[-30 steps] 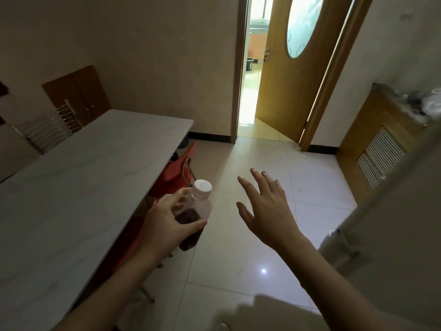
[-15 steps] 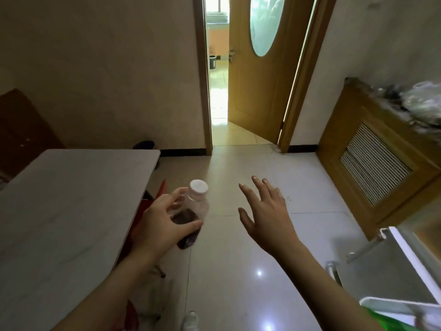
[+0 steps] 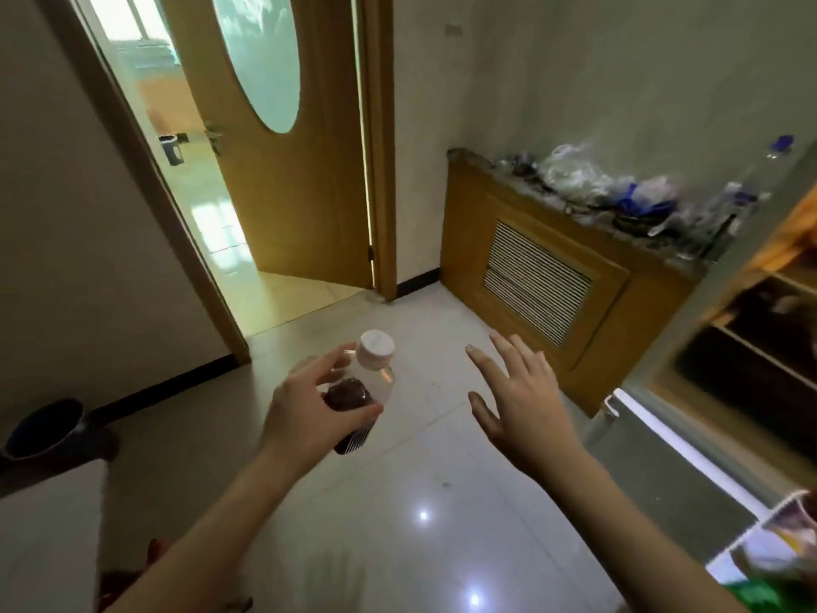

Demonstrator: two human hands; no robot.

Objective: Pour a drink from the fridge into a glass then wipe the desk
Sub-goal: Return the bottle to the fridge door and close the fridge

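My left hand (image 3: pixel 309 407) grips a small clear bottle (image 3: pixel 367 382) with a white cap and dark drink in its lower part, held upright over the tiled floor. My right hand (image 3: pixel 519 400) hovers to the right of the bottle with fingers spread, holding nothing. The fridge (image 3: pixel 751 338) stands at the right edge with its door (image 3: pixel 689 453) swung open, dark shelves showing inside. Only a corner of the pale desk (image 3: pixel 44 537) shows at the bottom left. No glass is in view.
A wooden radiator cover (image 3: pixel 552 276) topped with plastic bags and bottles stands against the right wall. The wooden door (image 3: pixel 283 139) with an oval pane is open onto a bright hallway. A dark bin (image 3: pixel 44 429) sits by the left wall.
The view has swung right: the desk has slid almost out of frame and the open fridge has come in. Both hands keep their pose, the left still holding the bottle.
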